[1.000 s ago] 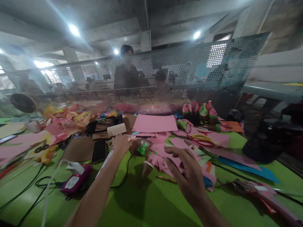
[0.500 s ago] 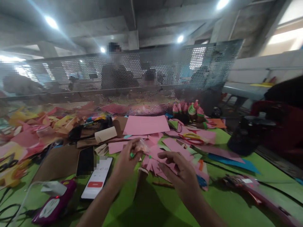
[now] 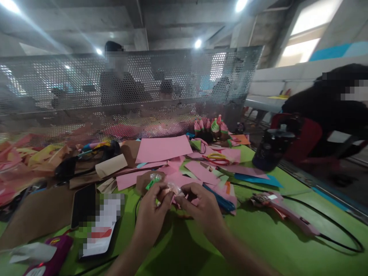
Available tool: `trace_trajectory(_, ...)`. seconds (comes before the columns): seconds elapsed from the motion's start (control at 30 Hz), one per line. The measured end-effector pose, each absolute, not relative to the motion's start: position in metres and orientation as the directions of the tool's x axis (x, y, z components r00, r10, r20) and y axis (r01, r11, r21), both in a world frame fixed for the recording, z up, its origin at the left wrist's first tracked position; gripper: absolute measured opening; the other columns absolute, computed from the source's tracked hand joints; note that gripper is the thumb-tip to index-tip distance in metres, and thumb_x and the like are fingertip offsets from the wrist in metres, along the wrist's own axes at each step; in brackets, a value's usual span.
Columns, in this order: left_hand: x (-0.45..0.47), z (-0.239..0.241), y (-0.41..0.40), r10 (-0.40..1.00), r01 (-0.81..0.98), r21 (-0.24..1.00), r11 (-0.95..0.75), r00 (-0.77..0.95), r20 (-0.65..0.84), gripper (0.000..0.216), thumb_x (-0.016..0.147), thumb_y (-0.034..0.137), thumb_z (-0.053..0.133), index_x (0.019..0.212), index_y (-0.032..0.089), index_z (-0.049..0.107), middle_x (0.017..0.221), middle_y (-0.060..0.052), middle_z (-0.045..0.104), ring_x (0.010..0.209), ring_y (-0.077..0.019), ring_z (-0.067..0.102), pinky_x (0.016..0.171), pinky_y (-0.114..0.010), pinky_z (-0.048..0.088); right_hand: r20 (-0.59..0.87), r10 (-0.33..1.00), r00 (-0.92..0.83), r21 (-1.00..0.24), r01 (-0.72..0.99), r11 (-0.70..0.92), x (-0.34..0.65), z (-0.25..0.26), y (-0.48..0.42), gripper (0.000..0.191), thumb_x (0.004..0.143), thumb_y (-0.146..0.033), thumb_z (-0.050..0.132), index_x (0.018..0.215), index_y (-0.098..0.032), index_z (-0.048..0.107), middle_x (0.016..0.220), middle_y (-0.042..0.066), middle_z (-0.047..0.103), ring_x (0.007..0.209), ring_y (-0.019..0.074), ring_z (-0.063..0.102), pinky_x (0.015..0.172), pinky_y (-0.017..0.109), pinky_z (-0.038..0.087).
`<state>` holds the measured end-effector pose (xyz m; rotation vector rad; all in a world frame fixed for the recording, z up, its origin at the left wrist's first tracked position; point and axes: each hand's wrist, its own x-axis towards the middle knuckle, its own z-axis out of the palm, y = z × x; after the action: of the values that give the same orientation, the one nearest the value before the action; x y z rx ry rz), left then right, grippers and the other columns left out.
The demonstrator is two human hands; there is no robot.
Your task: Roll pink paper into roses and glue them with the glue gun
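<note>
My left hand pinches a small crinkled clear-plastic piece with a pinkish tint. At its other side, my right hand has thumb and fingers closed on the same piece; the fingertips hide part of it. Just behind my left hand, a bright green bit and a clump of clear plastic lie against brown material. Pink paper pieces spread out behind and beneath both hands. Blue strips lie beside my right hand.
Left stand a phone, a dark phone and a purple power block. A pink glue gun with a cord lies right, near a dark tumbler. Yellow-handled scissors and paper cupcakes are behind. A person sits right.
My right hand, open and apart before, has come in to my left hand and closed on the plastic piece. The camera has turned right, so the table's things appear further left.
</note>
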<state>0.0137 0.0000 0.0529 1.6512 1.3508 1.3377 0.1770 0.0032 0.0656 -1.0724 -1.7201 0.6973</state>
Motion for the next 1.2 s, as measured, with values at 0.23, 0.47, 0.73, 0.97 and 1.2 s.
trace_trajectory(0.23, 0.0196, 0.0532, -0.0061, 0.932, 0.324, 0.885, -0.335, -0.026, 0.362, 0.012, 0.091, 0.033, 0.058, 0.088, 0.022, 0.061, 0.076, 0.001, 0.063, 0.070, -0.0161, 0.057, 0.064, -0.025, 0.043, 0.499, 0.852, -0.158, -0.732, 0.450, 0.512, 0.1757, 0.0642, 0.0007, 0.013, 0.089, -0.015, 0.060, 0.077, -0.020, 0.057, 0.074, 0.000, 0.059, 0.067, 0.0155, 0.055, 0.059, 0.025, 0.039)
trace_trajectory(0.47, 0.0213, 0.0541, -0.0054, 0.946, 0.179, 0.931, -0.318, -0.005, 0.324, 0.011, 0.091, 0.031, 0.056, 0.089, 0.022, 0.061, 0.074, 0.002, 0.063, 0.065, -0.0146, 0.057, 0.062, -0.024, 0.043, 0.550, 0.822, -0.146, -0.724, 0.407, 0.557, 0.1792, 0.0646, 0.0046, 0.016, 0.086, -0.021, 0.068, 0.100, -0.021, 0.060, 0.091, 0.003, 0.063, 0.078, 0.0175, 0.057, 0.067, 0.026, 0.046)
trace_trajectory(0.73, 0.0202, 0.0506, -0.0062, 0.917, 0.309, 0.875, -0.373, -0.018, 0.397, 0.010, 0.090, 0.029, 0.056, 0.088, 0.021, 0.061, 0.076, 0.000, 0.064, 0.070, -0.0169, 0.060, 0.064, -0.025, 0.045, 0.559, 0.794, -0.239, -0.683, 0.409, 0.605, 0.1827, 0.0689, 0.0065, 0.008, 0.087, -0.014, 0.067, 0.091, -0.021, 0.065, 0.085, 0.003, 0.066, 0.077, 0.0183, 0.060, 0.069, 0.028, 0.046)
trace_trajectory(0.97, 0.0227, 0.0520, -0.0056, 0.935, 0.284, 0.897, -0.338, -0.010, 0.355, 0.010, 0.089, 0.030, 0.056, 0.086, 0.022, 0.058, 0.072, 0.002, 0.062, 0.065, -0.0152, 0.059, 0.060, -0.024, 0.044, 0.623, 0.747, -0.231, -0.661, 0.355, 0.661, 0.1824, 0.0680, 0.0063, 0.012, 0.086, -0.009, 0.064, 0.087, -0.021, 0.065, 0.090, 0.004, 0.062, 0.085, 0.0193, 0.060, 0.074, 0.029, 0.048)
trace_trajectory(1.2, 0.0167, 0.0558, -0.0035, 0.947, 0.305, 0.901, -0.308, 0.007, 0.321, 0.022, 0.090, 0.043, 0.058, 0.093, 0.023, 0.053, 0.082, 0.001, 0.063, 0.073, -0.0176, 0.062, 0.065, -0.027, 0.047, 0.600, 0.771, -0.216, -0.720, 0.273, 0.637, 0.1819, 0.0692, 0.0101, 0.016, 0.084, -0.010, 0.067, 0.094, -0.023, 0.070, 0.092, 0.004, 0.063, 0.088, 0.0200, 0.063, 0.077, 0.031, 0.050)
